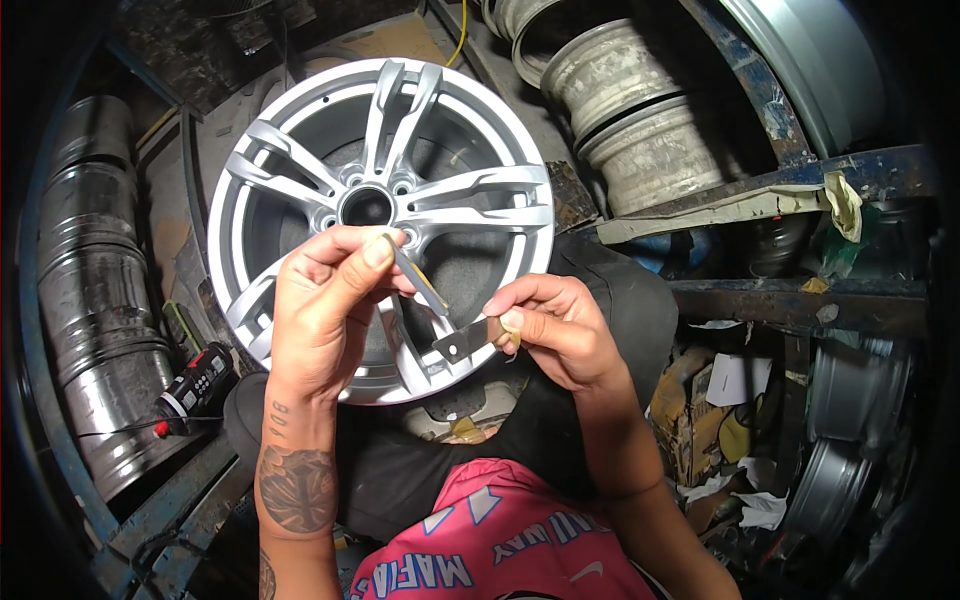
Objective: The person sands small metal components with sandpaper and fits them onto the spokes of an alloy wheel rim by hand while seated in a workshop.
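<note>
My left hand (330,300) pinches a thin grey strip with a yellowish edge (422,283) between thumb and fingers. Its lower end points at the corner of a flat dark metal blade (462,345) with a small hole, and I cannot tell whether the two touch. The blade's other end is gripped between the thumb and fingers of my right hand (553,328). Behind both hands is a silver alloy wheel rim (480,193) with paired spokes and a round centre bore. The left hand covers part of its lower spokes.
Metal rims (100,270) are stacked at the left, beside a black cylindrical tool with a red tip (195,388). Dusty rims (650,150) lie at the upper right, near a blue metal frame (770,100). Boxes and crumpled paper (762,508) sit at the lower right.
</note>
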### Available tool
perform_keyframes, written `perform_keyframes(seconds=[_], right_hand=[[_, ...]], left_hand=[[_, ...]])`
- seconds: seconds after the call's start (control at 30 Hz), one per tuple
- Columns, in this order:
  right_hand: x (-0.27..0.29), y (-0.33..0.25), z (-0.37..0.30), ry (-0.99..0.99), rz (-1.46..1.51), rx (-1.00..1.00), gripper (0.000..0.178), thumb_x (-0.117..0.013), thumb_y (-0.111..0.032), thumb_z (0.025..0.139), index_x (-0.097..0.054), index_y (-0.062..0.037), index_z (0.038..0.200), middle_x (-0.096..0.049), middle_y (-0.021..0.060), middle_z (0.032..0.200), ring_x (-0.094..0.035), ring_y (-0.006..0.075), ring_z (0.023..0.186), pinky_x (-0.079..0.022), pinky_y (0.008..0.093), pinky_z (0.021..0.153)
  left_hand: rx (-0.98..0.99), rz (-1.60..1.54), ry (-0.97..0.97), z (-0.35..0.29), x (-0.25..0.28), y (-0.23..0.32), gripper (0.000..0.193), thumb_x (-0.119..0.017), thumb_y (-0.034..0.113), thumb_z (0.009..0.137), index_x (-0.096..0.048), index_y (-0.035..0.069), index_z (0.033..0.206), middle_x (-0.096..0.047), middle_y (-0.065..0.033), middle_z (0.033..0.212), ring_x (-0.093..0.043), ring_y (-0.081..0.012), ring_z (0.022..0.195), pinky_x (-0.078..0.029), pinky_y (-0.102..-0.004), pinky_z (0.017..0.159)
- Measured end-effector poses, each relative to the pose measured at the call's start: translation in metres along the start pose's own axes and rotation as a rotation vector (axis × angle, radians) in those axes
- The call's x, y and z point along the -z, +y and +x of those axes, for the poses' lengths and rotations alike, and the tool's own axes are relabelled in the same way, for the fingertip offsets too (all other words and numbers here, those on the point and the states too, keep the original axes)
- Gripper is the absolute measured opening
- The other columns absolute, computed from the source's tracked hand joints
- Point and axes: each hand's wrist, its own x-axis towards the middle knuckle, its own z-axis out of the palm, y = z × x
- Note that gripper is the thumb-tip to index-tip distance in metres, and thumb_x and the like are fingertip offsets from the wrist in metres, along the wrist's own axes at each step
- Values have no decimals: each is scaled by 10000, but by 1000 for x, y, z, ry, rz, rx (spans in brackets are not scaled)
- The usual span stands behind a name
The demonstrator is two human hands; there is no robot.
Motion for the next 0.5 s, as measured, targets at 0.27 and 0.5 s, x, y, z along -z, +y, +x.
perform_keyframes(seconds=[0.27,0.5], right_hand=[[4,0,7,15,233,218,288,-664,-85,993,-639,8,1264,-691,129,995,-645,180,853,-517,298,801],[12,-5,-2,183,103,277,297,-669,-80,993,-617,16,1270,-718,143,1038,-685,195,880,-541,316,840]], left_hand=[[-68,136,28,2,-1,1,192,-732,95,969,-724,-49,1096,-743,-109,993,-727,-175,846,-605,-313,830],[-175,95,-110,-1,2,-5,191,-716,88,977,-703,-54,1105,-729,-119,1014,-720,-196,891,-600,-349,869]])
